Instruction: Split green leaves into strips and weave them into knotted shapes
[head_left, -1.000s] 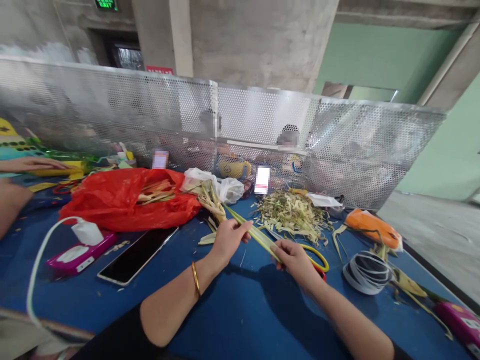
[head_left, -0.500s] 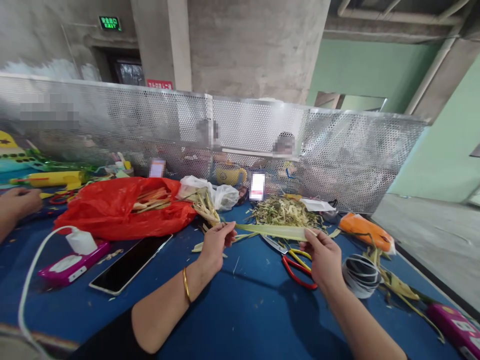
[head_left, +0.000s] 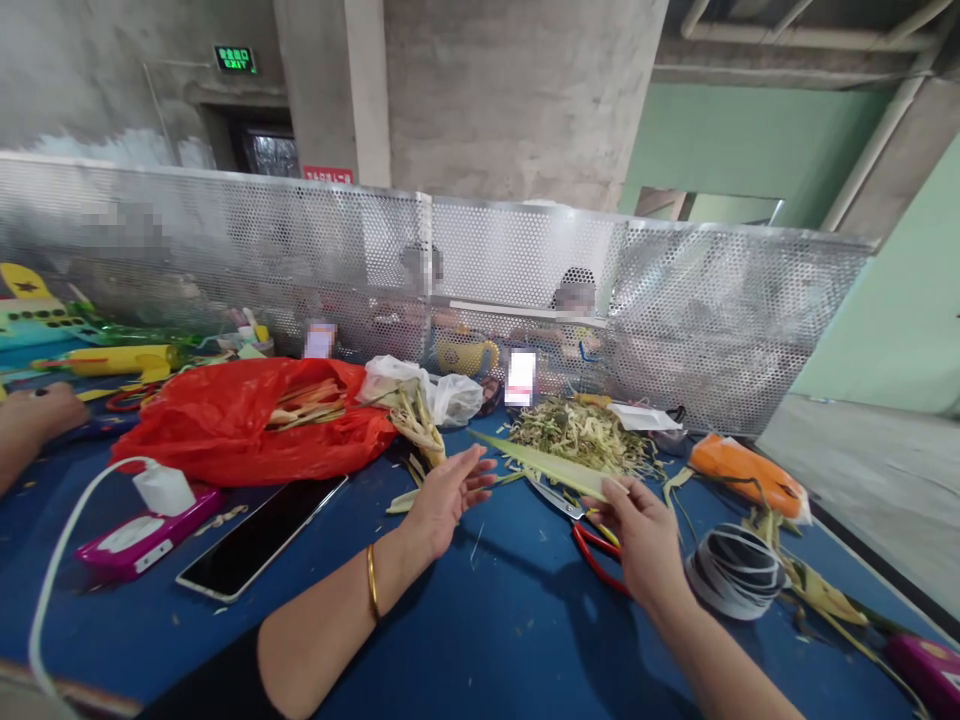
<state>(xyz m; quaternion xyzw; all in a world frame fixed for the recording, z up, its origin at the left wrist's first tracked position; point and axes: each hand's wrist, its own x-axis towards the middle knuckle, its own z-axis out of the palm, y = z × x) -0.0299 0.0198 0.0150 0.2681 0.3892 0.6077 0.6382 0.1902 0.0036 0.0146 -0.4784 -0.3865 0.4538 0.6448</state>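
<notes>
A long pale green leaf strip (head_left: 551,465), tapering to a point at its left end, is pinched at its right end by my right hand (head_left: 637,530). My left hand (head_left: 450,500) is open, fingers apart, just left of and below the strip's free tip. Under and beside my right hand lies a pair of scissors (head_left: 600,560) with red and yellow handles, partly hidden by the hand. Behind the strip is a heap of shredded leaf bits (head_left: 577,430). A bundle of dry husk strips (head_left: 416,425) lies beyond my left hand.
On the left are a red plastic bag (head_left: 202,420) holding dried strips, a phone (head_left: 262,540), and a purple power strip (head_left: 142,540). At right stand a coil of grey-white strapping (head_left: 735,570) and an orange packet (head_left: 750,480). Another person's hand (head_left: 45,415) is at far left; perforated panels (head_left: 517,250) stand behind.
My left hand has let go of the leaf strip's left end and opened. The strip now slants from my right hand, its tip free. The view has shifted slightly.
</notes>
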